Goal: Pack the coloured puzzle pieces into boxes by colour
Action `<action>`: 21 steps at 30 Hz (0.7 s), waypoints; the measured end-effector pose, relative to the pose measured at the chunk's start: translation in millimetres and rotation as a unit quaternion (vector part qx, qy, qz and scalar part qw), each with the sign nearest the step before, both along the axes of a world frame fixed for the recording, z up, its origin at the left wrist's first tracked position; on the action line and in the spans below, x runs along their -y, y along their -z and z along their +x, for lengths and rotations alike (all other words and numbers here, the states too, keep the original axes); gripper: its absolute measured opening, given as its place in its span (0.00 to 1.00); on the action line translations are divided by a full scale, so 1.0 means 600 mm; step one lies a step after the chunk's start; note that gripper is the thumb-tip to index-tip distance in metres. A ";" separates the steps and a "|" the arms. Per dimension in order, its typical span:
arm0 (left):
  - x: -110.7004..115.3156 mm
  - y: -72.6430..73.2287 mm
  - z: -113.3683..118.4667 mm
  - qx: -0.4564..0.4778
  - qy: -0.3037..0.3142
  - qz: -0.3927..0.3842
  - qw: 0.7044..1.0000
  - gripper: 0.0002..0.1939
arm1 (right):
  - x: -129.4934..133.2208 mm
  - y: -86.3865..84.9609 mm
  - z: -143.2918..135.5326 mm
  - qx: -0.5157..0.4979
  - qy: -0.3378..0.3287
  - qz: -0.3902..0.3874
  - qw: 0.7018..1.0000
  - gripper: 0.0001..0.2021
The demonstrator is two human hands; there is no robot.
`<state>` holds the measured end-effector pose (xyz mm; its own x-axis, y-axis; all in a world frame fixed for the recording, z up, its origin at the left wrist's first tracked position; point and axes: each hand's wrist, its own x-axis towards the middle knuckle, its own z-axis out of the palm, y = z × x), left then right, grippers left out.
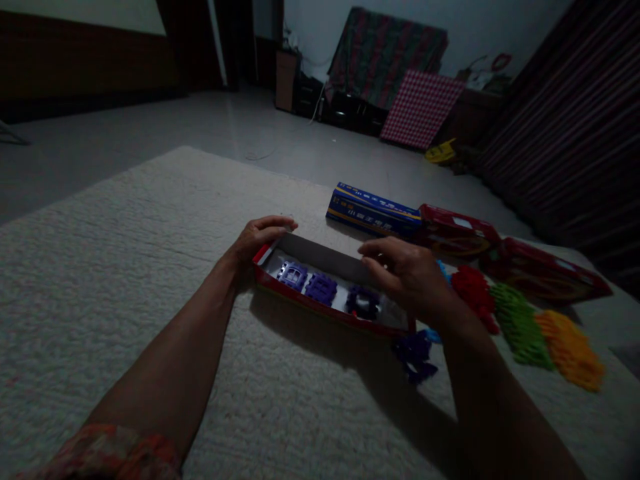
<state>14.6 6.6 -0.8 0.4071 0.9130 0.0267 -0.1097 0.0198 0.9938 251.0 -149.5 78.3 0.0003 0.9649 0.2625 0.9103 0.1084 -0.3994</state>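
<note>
A shallow open box (300, 299) with red sides and a pale inside lies on the cream mat. My left hand (261, 239) grips its far left corner, fingers over the rim. Inside sit three notched plastic pieces in a row: a light purple one (293, 275), a purple one (321, 289) and a dark one (363, 303) with a red spot beside it. Over the box's right part hovers my right hand (405, 270), fingers bent and apart, with nothing visible between them. Dark purple pieces (415, 355) lie on the mat below the right wrist.
Red (475, 293), green (520, 327) and orange (570, 350) piles of plastic pieces lie to the right. Behind them stand a blue carton (373, 208) and two red cartons (457, 230). A checked board (423, 109) leans at the back.
</note>
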 end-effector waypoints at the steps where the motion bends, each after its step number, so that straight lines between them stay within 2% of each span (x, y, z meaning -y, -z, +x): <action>1: 0.000 0.000 -0.001 -0.004 0.000 0.005 1.000 0.16 | 0.009 -0.006 0.019 -0.016 0.030 0.021 0.999 0.10; 5: 0.002 -0.001 -0.002 -0.021 -0.006 0.003 1.000 0.17 | 0.050 -0.010 0.108 -0.039 0.160 0.096 0.982 0.10; 9: 0.008 -0.009 -0.003 -0.020 -0.011 -0.022 0.999 0.20 | 0.077 0.015 0.176 -0.024 0.228 0.113 0.967 0.11; 12: 0.009 -0.014 -0.005 -0.049 -0.018 -0.026 0.998 0.20 | 0.079 0.039 0.198 -0.012 0.229 0.098 0.969 0.11; 16: 0.008 -0.017 -0.008 -0.070 -0.019 -0.037 0.997 0.24 | 0.069 0.065 0.205 0.007 0.208 0.082 0.975 0.10; 21: 0.003 -0.017 -0.015 -0.071 -0.029 -0.049 0.996 0.23 | 0.057 0.086 0.198 0.054 0.184 -0.011 0.981 0.10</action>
<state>5.4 4.7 9.3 0.3464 0.9307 -0.1173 0.0283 0.1146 0.9930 369.9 -183.6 26.8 0.3224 0.9103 0.2598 0.9236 -0.2422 -0.2973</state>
